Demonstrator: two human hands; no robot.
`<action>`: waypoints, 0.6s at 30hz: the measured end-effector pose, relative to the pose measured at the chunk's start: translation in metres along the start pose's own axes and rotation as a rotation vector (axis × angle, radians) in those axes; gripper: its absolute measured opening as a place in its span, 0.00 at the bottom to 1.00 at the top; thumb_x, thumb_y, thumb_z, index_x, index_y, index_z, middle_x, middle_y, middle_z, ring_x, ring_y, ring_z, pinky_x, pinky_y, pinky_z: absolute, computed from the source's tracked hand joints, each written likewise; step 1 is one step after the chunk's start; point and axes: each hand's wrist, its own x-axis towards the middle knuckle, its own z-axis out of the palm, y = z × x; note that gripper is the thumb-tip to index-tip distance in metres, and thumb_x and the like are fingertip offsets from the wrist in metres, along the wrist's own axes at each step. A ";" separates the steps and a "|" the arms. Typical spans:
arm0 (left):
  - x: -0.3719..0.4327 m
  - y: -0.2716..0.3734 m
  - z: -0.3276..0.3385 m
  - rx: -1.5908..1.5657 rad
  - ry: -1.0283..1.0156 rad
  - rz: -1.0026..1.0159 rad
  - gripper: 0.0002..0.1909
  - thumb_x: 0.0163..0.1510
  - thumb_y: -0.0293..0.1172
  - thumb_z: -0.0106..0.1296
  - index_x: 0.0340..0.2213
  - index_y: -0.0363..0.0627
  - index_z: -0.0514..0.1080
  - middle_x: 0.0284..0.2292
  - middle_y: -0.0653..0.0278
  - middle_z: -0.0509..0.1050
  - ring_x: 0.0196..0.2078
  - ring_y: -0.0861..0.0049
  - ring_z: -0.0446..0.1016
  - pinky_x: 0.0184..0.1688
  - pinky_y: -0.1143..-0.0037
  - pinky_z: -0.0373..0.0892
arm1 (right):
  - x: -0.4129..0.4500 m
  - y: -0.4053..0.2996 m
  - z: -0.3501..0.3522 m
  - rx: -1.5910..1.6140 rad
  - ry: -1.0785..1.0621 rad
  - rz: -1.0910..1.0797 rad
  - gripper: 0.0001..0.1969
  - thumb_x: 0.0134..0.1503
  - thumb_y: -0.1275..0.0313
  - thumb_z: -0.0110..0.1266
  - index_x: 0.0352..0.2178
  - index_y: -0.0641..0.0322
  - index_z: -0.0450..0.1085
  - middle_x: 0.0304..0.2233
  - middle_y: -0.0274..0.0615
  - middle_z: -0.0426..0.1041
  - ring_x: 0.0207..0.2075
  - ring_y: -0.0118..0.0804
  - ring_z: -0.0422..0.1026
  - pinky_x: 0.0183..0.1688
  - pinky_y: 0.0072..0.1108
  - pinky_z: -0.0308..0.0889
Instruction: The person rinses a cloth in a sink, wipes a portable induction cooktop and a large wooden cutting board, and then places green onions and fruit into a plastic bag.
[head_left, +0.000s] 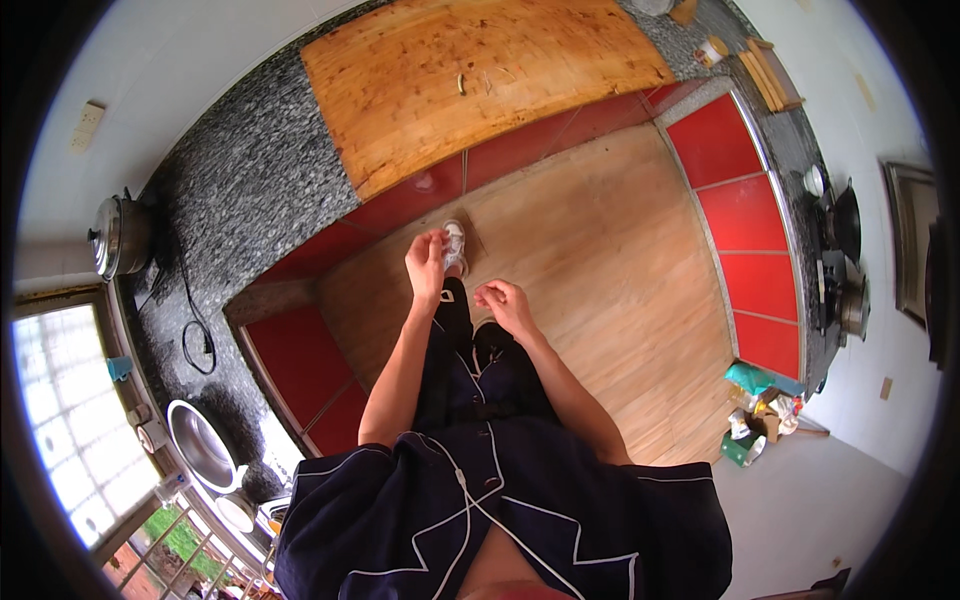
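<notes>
My left hand (427, 261) hangs in the air above a white shoe (453, 244), its fingers loosely curled and nothing seen in it. Lower and to the right, my right hand (507, 304) is held over the wooden-look floor (592, 247), thumb and bent fingers slightly apart, also with nothing visible in it. Neither hand touches the counter. Ahead of me a large wooden board (480, 45) lies on the speckled granite countertop (262, 172). On the board are a small curved greenish scrap (461, 84) and a few thin shreds (487, 82).
Red cabinets (757, 217) line the counters. A lidded steel pot (120, 236), a black cable (196, 341) and a metal basin (204, 446) are on the left. At right stand a wooden rack (769, 75), a wok (846, 225) and a pot (855, 307); packages (757, 420) lie on the floor.
</notes>
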 end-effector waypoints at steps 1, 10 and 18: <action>0.020 0.009 0.011 0.058 0.021 0.111 0.13 0.62 0.33 0.45 0.39 0.34 0.71 0.35 0.62 0.75 0.37 0.81 0.72 0.42 0.78 0.69 | 0.016 -0.007 -0.006 0.003 0.009 -0.004 0.09 0.60 0.73 0.50 0.34 0.73 0.71 0.28 0.44 0.77 0.30 0.29 0.77 0.34 0.19 0.72; 0.179 0.049 0.079 0.314 0.071 0.269 0.20 0.61 0.34 0.43 0.50 0.33 0.66 0.47 0.46 0.72 0.49 0.60 0.72 0.50 0.70 0.66 | 0.180 -0.100 -0.031 -0.065 0.009 -0.092 0.10 0.62 0.71 0.48 0.34 0.70 0.70 0.30 0.40 0.75 0.32 0.27 0.75 0.35 0.17 0.69; 0.294 0.056 0.114 0.599 -0.033 0.373 0.24 0.64 0.40 0.37 0.51 0.32 0.64 0.56 0.44 0.61 0.59 0.50 0.59 0.59 0.65 0.58 | 0.247 -0.149 -0.056 -0.011 0.043 -0.022 0.11 0.62 0.71 0.48 0.37 0.71 0.70 0.31 0.41 0.76 0.33 0.29 0.76 0.38 0.18 0.69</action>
